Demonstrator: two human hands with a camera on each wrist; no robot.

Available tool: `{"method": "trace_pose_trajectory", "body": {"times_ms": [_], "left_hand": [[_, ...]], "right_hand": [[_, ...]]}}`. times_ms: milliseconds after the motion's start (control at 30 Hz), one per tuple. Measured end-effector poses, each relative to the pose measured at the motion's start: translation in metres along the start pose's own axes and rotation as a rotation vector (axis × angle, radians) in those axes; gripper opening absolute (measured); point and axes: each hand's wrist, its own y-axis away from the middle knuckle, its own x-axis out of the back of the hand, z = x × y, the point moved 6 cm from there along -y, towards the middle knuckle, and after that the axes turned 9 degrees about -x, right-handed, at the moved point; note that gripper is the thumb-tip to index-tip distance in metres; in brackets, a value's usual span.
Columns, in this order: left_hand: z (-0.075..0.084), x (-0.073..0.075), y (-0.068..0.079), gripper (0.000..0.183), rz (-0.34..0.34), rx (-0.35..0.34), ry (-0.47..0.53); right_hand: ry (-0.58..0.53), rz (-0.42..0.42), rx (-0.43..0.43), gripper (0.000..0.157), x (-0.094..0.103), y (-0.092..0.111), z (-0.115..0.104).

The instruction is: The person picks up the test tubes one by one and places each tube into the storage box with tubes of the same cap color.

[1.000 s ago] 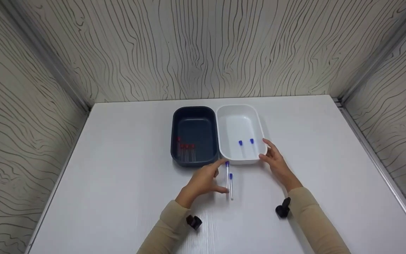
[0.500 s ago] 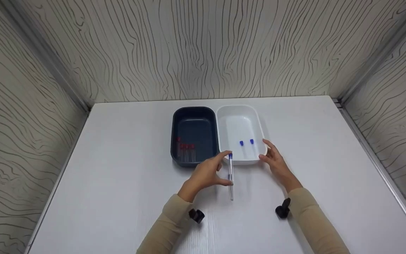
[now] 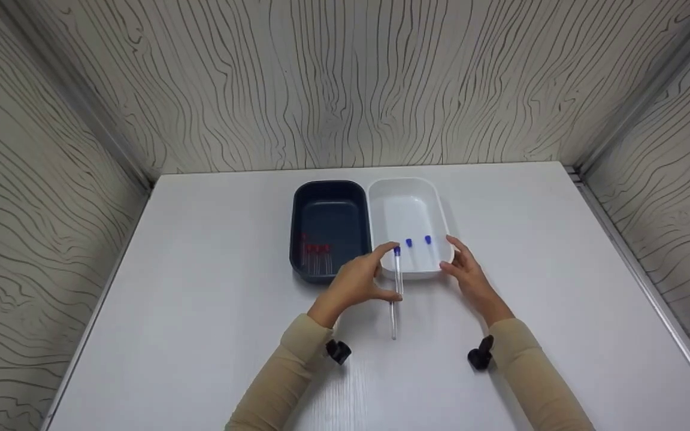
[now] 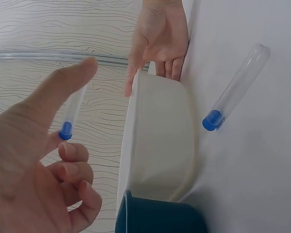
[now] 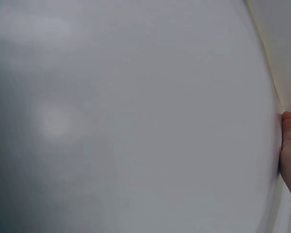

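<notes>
My left hand (image 3: 354,281) pinches a clear test tube with a blue cap (image 3: 398,272) end to end, between thumb and forefinger, over the near edge of the white tray (image 3: 405,209). In the left wrist view this test tube (image 4: 73,109) hangs clear of the table. A second blue-capped test tube (image 4: 237,90) lies on the table below, its cap hidden in the head view. My right hand (image 3: 469,278) holds the white tray by its near right corner, thumb and fingers around the rim. Two blue-capped test tubes (image 3: 428,240) lie inside that tray.
A dark blue tray (image 3: 330,212) stands directly left of the white one, with several red-capped test tubes (image 3: 319,250) in its near end. White table (image 3: 201,269) surrounds both trays. Wood-patterned panels (image 3: 333,84) rise at the back and sides.
My left hand has lifted one blue-capped test tube off the table and moved it up and right to the white tray's near edge. My right hand has stayed at the tray's corner.
</notes>
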Motion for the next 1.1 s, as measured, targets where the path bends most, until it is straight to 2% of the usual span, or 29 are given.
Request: {"method": "trace_pose_trajectory", "body": {"times_ms": [233, 467, 933, 1100], "left_hand": [[-0.002, 0.003, -0.011, 0.096, 0.002, -0.007, -0.028], [-0.006, 0.004, -0.021, 0.094, 0.01, 0.004, -0.018], [-0.018, -0.006, -0.037, 0.093, -0.039, 0.111, 0.046], [-0.02, -0.008, -0.045, 0.094, -0.033, 0.114, 0.058]], "right_hand": [[0.017, -0.003, -0.014, 0.072, 0.001, -0.001, 0.001], [0.02, 0.014, 0.013, 0.074, 0.003, -0.001, 0.001], [0.008, -0.019, -0.009, 0.073, 0.0, 0.001, 0.002], [0.004, -0.027, 0.001, 0.071, -0.001, 0.002, 0.0]]}}
